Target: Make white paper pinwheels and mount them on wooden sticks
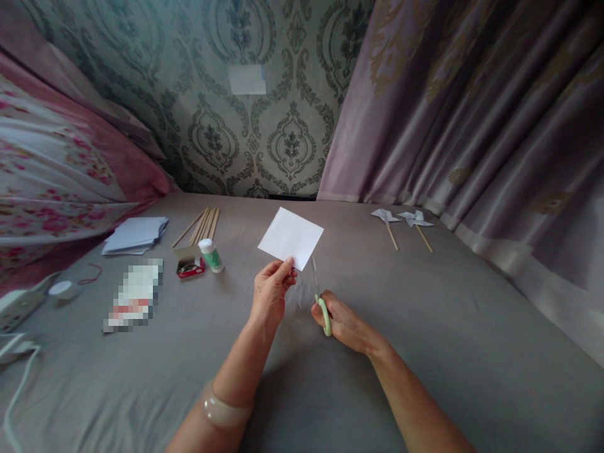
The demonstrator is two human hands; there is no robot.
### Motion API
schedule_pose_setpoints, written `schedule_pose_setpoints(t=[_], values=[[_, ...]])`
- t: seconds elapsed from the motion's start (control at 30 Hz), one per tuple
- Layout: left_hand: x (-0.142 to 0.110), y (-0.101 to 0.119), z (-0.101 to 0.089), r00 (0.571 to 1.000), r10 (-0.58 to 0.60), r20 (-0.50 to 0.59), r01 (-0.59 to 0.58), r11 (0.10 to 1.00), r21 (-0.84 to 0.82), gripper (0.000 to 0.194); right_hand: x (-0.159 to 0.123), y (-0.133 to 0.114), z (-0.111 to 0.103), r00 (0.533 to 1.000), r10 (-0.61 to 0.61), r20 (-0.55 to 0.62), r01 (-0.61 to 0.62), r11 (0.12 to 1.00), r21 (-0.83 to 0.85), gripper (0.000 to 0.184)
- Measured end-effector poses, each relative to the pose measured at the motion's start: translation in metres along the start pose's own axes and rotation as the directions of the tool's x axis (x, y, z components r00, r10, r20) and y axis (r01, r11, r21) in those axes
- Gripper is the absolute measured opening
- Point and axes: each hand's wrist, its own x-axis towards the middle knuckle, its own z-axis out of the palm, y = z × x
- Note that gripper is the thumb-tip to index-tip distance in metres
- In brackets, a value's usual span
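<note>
My left hand (272,290) pinches the near corner of a white square of paper (291,237) and holds it up above the grey bedsheet (425,314). My right hand (343,323) is closed round the pale green handles of a pair of scissors (321,299). The thin blades point up toward the paper's lower right edge, just short of it. A pale bangle sits on my left wrist.
A stack of white paper squares (135,235), a bundle of wooden sticks (202,226), a small red box (189,264) and a green glue bottle (210,255) lie at left. Two paper pinwheels on sticks (402,224) lie at right by the curtain. A power strip (16,309) sits far left.
</note>
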Motion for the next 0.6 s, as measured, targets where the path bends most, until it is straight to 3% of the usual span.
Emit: schedule_pose_setpoints(t=[0.17,0.6], values=[[-0.003,0.0,0.001,1.0,0.008,-0.001,-0.008,1.0,0.016,0.031,0.001,0.002,0.006,0.999,-0.024,0.03,0.025,0.999,-0.042,0.039],[-0.012,-0.005,0.006,0.999,0.038,0.004,-0.038,0.995,0.09,0.029,0.001,-0.003,0.009,1.0,-0.015,0.003,0.015,0.999,0.047,0.047]])
